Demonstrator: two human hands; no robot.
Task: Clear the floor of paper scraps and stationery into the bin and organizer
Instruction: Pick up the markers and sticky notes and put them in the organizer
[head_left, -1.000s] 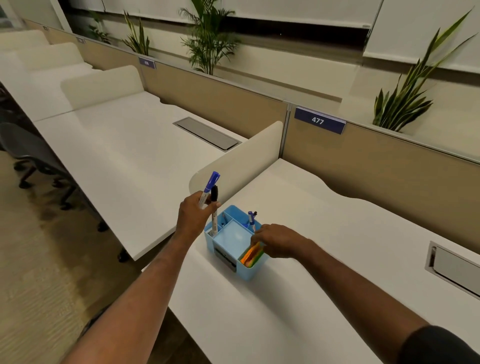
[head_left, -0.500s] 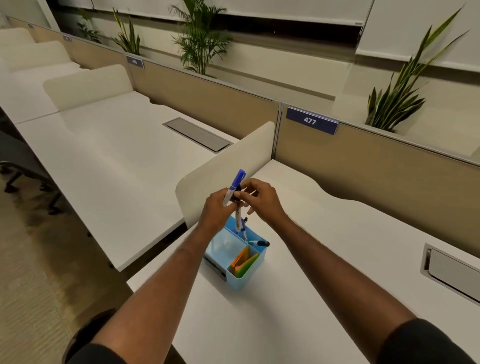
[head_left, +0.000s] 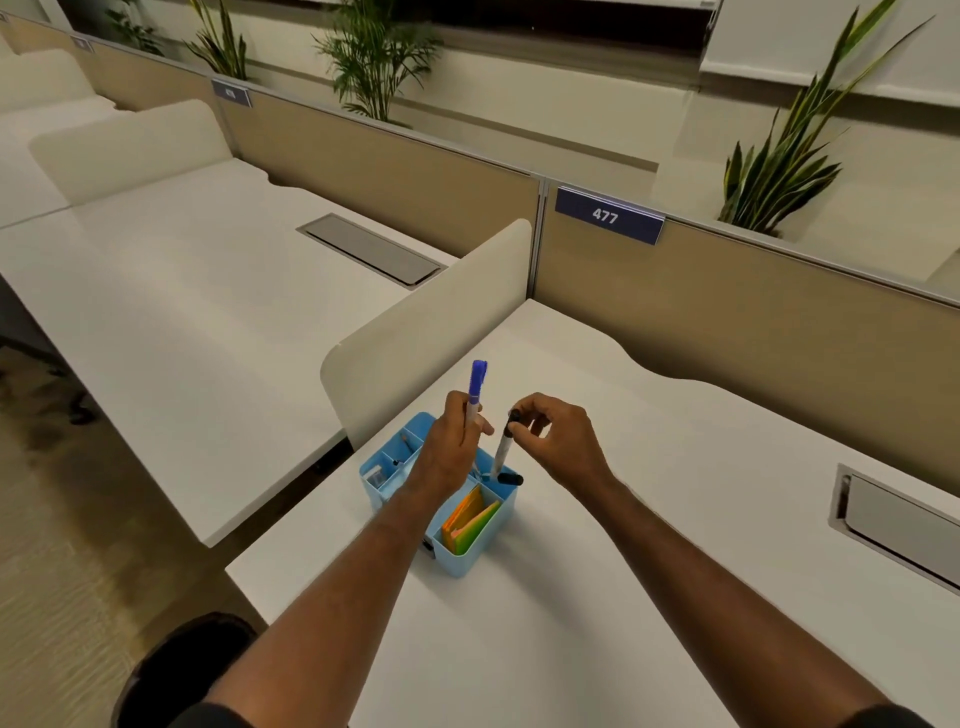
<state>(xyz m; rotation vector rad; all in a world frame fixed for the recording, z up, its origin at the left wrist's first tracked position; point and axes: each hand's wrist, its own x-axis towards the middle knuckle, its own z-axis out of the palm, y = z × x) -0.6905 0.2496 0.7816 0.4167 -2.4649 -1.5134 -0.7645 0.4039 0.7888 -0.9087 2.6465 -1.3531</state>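
Observation:
A light-blue desk organizer stands on the white desk near its left edge. Orange and green sticky notes fill its near compartment. My left hand hovers over the organizer and grips a blue-capped marker upright. My right hand pinches the top of a black-capped marker, whose lower end points into the organizer's far right compartment. Another black-capped pen lies across that compartment's rim.
A cream divider panel stands just left of the organizer. A tan partition with a "477" sign runs along the back. A cable hatch sits at the desk's right. A neighbouring desk lies to the left, carpet below.
My right hand left the organizer, met my left hand and took the black-capped marker from it. It now holds that marker over the organizer, while my left hand keeps the blue one.

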